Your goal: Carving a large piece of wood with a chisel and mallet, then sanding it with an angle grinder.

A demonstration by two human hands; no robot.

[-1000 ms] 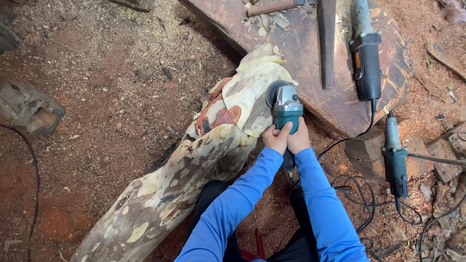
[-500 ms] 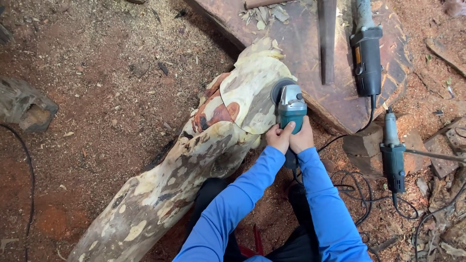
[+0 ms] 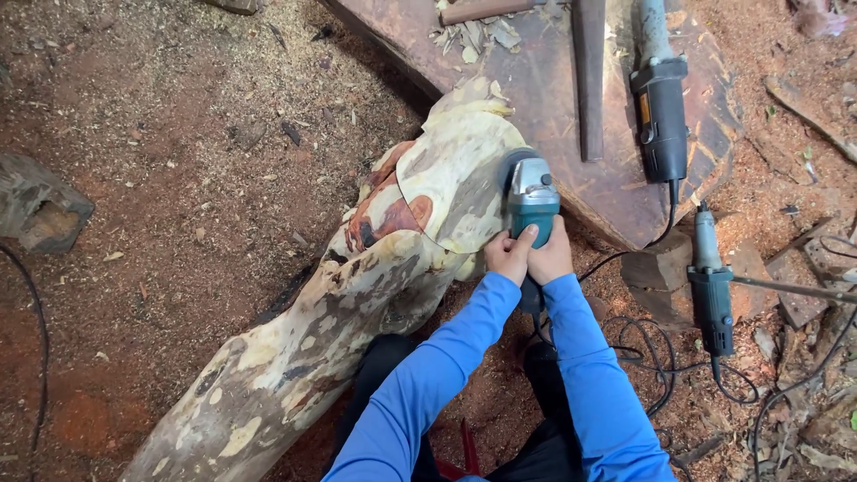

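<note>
Behind both hands [image 3: 528, 254], angle grinder [image 3: 532, 201] body half hidden

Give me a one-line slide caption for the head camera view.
Both hands, left hand and right hand, hold a teal angle grinder against a pale carved log on sawdust-covered ground.

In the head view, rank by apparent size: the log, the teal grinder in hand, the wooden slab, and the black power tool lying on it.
1. log
2. wooden slab
3. black power tool
4. teal grinder, partly hidden by both hands
</note>
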